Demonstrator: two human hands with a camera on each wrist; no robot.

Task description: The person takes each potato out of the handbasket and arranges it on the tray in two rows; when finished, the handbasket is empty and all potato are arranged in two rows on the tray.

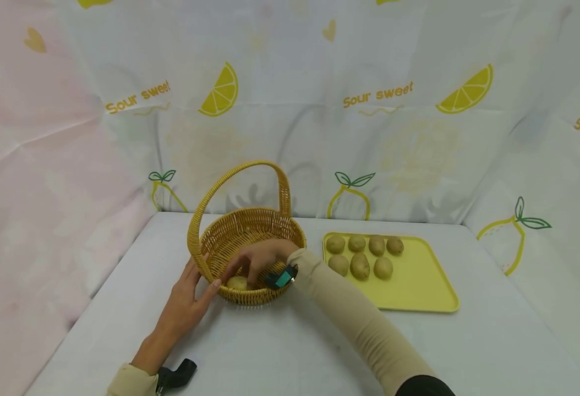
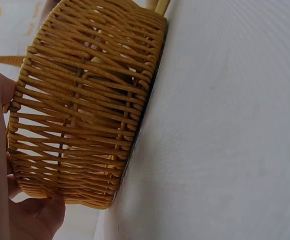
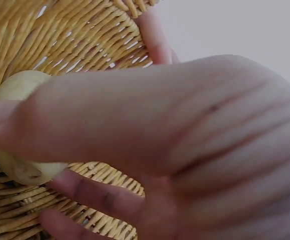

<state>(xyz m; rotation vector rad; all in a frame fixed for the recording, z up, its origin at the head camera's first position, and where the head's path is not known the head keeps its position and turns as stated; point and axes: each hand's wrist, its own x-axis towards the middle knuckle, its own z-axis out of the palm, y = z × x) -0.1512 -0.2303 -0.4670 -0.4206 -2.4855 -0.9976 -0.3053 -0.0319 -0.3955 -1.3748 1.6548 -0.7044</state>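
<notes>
A round wicker basket (image 1: 250, 220) with a tall arched handle stands on the table. My left hand (image 1: 183, 302) grips it at the near left, thumb at the rim and fingers along the outer wall. My right hand (image 1: 262, 256) reaches down inside the basket. It holds a pale potato (image 1: 237, 282) low against the near wall. In the right wrist view the thumb lies across the potato (image 3: 22, 170), with fingers around its other side. Through the weave in the left wrist view, the basket (image 2: 84, 100) partly hides what is inside.
To the right lies a yellow tray (image 1: 419, 280) bearing several potatoes (image 1: 359, 266) in two rows on its left part. The white table (image 1: 280, 352) meets a lemon-print cloth (image 1: 290, 126) at the back and sides.
</notes>
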